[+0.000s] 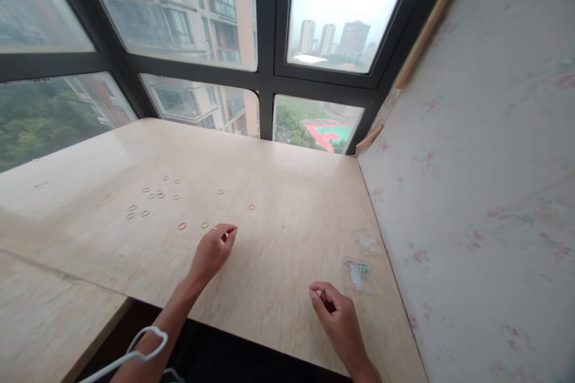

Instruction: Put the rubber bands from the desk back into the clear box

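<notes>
The left hand (212, 251) rests on the wooden table (278, 203), fingers curled and pinched together at the tips. It is right beside a small ring (205, 225), and it may be pinching another one, but that is too small to tell. More little rings (153, 194) lie scattered on the table to the far left, each one apart from the others.

The right hand (336, 314) sits nearer, at the right, with its fingers curled in and thumb touching them. I cannot tell if anything is inside.

Just right of it lies a small clear bag (359, 274) with white and green bits inside. A second clear bag (367, 242) lies a little farther away, with something pale in it.
</notes>
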{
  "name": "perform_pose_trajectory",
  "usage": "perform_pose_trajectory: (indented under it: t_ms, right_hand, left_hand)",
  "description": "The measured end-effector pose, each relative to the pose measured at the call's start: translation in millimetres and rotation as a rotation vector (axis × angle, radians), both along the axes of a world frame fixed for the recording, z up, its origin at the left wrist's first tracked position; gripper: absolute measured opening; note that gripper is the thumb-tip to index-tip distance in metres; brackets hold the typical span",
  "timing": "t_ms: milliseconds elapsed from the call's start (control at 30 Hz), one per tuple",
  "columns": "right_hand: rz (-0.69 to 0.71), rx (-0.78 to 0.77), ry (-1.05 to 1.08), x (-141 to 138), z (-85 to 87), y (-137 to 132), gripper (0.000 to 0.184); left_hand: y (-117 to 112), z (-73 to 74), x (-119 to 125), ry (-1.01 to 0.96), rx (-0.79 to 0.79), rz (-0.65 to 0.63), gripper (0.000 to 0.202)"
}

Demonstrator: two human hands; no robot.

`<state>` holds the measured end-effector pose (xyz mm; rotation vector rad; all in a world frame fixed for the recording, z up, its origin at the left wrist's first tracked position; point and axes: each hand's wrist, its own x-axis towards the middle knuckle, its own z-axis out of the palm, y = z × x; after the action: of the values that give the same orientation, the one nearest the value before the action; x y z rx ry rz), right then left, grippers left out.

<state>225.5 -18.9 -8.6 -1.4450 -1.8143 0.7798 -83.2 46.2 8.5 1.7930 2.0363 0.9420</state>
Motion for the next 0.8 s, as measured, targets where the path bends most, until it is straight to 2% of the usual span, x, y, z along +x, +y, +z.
perform_pose_trajectory:
  t_ms: [167,300,400,533,667,800]
  right_hand:
    - [0.176,-0.015,0.045,-44.7,22.3,25.7,0.030]
    - [0.294,0.031,0.040,-87.7,40.4,59.4,0.024]
    - [0.362,0.055,0.027,-114.9,47.2,83.4,0.021]
    - [0.416,0.056,-0.041,-139.4,45.1,109.4,0.019]
    - [0.401,0.056,-0.176,-156.4,38.3,136.8,0.020]
    - [0.367,0.045,-0.267,-172.5,32.0,167.0,0.020]
  left_hand:
    - [-20.5,-6.2,-71.8,0.200,-0.080,0.277,0.032]
    - [-24.9,-6.2,-101.1,0.266,-0.121,0.308,0.033]
    - [-23.8,-4.5,-111.3,0.258,-0.143,0.281,0.031]
    - [-18.9,-3.9,-121.0,0.241,-0.190,0.264,0.026]
    - [-12.2,-5.3,-126.5,0.256,-0.253,0.253,0.021]
    - [-10.1,-7.7,-122.1,0.334,-0.274,0.248,0.024]
